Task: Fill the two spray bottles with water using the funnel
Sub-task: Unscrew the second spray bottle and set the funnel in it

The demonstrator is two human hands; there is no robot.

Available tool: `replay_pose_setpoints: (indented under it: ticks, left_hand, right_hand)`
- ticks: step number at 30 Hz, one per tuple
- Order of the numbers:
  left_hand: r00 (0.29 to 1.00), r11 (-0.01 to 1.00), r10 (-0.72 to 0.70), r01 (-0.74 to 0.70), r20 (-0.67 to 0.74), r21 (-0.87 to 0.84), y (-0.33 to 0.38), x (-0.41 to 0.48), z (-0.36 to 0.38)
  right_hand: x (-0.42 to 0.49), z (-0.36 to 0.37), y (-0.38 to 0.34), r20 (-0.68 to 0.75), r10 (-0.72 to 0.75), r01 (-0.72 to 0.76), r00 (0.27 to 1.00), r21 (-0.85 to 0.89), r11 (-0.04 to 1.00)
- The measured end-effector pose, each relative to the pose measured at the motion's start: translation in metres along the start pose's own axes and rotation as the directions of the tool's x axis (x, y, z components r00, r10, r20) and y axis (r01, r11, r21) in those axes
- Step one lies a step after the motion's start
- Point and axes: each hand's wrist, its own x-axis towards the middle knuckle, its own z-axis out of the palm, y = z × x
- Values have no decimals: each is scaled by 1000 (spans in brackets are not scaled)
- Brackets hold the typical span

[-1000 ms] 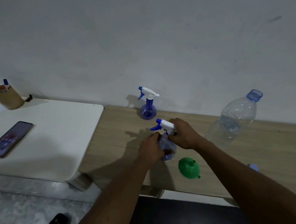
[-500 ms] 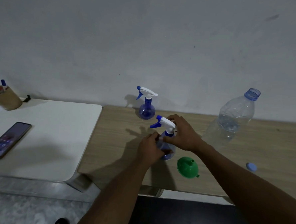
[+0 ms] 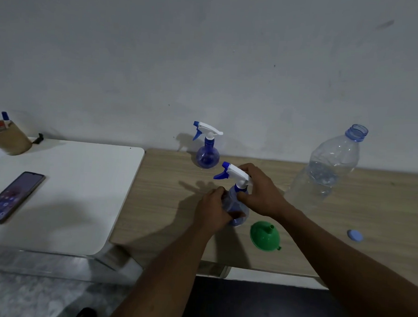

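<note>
A left hand (image 3: 211, 211) gripped the near spray bottle (image 3: 235, 209) while the right hand (image 3: 259, 191) clasped its trigger head (image 3: 235, 173), the funnel (image 3: 264, 237) just beside them.

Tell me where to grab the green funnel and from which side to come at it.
Best pinch the green funnel by its short spout, coming down from above. It sits wide mouth down on the wooden table, so the rim lies flat with little to catch, while the spout sticks up free. Approach from its right: the held spray bottle stands close on its left.
</note>
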Motion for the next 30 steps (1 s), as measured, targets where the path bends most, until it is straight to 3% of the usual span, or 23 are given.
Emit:
replay_pose_setpoints:
  ticks: [10,15,20,24,30]
  left_hand:
    - [1000,1000,-12,12,3,-10,-2,1,0]
    - [1000,999,-2,2,20,44,-1,2,0]
    - [1000,998,-8,8,2,58,-2,1,0]
    - [1000,999,1,-1,4,53,0,0,0]
    - [1000,999,-19,19,11,51,-2,2,0]
  right_hand:
    - [1,-3,-5,44,12,-14,999,38,999]
    - [2,1,3,-48,27,-30,998,-65,997]
    - [1,-1,-1,18,23,-25,1000,77,997]
    - [-1,-1,1,-11,42,-42,999,23,999]
    - [1,-6,-4,73,45,-46,996,6,999]
